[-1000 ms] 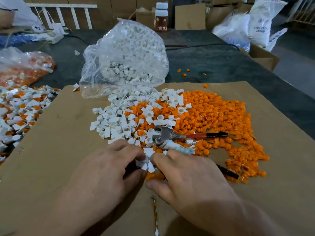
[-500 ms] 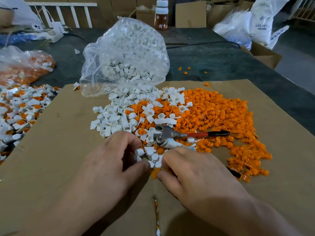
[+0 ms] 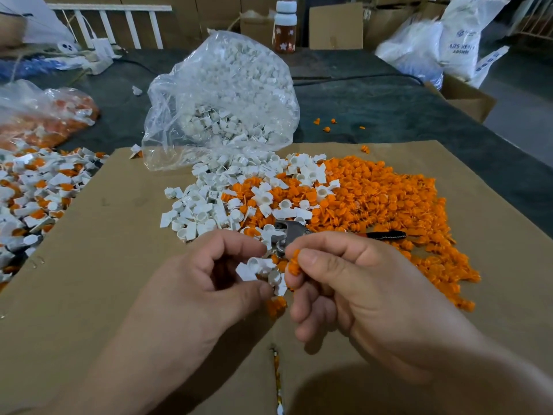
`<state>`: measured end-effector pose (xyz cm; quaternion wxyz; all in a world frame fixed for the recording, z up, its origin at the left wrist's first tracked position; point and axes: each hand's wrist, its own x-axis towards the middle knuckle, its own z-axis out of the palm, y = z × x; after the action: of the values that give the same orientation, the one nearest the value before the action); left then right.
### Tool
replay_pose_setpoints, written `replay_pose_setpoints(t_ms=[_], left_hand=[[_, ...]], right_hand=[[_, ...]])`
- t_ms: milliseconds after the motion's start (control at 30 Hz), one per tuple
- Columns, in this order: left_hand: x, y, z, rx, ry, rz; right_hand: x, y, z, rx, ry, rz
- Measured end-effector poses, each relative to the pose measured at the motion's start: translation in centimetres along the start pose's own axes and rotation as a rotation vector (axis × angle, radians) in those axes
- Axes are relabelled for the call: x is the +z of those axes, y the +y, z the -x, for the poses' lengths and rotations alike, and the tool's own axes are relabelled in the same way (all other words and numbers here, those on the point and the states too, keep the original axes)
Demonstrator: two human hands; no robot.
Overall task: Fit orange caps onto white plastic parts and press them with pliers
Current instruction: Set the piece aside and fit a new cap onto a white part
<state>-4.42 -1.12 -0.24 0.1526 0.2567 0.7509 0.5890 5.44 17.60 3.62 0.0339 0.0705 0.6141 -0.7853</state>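
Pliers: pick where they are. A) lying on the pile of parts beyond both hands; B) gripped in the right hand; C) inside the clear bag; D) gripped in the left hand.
A: the pliers lie on the pile and neither hand grips them. The right hand pinches an orange cap and the left hand holds a white part.

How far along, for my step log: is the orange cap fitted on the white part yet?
Not fitted. The right hand pinches the orange cap beside the white part held in the left hand.
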Motion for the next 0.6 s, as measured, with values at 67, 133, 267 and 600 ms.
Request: replay_pose_setpoints(t_ms=[67, 133, 267, 600], left_hand=[[0.4, 0.2, 0.1, 0.065, -0.016, -0.02], [0.7, 0.4, 0.1, 0.078, -0.028, -0.037], [0.8, 0.6, 0.2, 0.062, -0.021, -0.004], [1.2, 1.7, 0.8, 0.055, 0.01, 0.093]], right_hand=[[0.1, 0.1, -0.1, 0.008, -0.021, -0.026], [0.2, 0.1, -0.2, 0.002, -0.027, -0.033], [0.4, 0.0, -0.2, 0.012, -0.054, -0.125], [0.6, -0.2, -0.1, 0.024, -0.065, -0.293]])
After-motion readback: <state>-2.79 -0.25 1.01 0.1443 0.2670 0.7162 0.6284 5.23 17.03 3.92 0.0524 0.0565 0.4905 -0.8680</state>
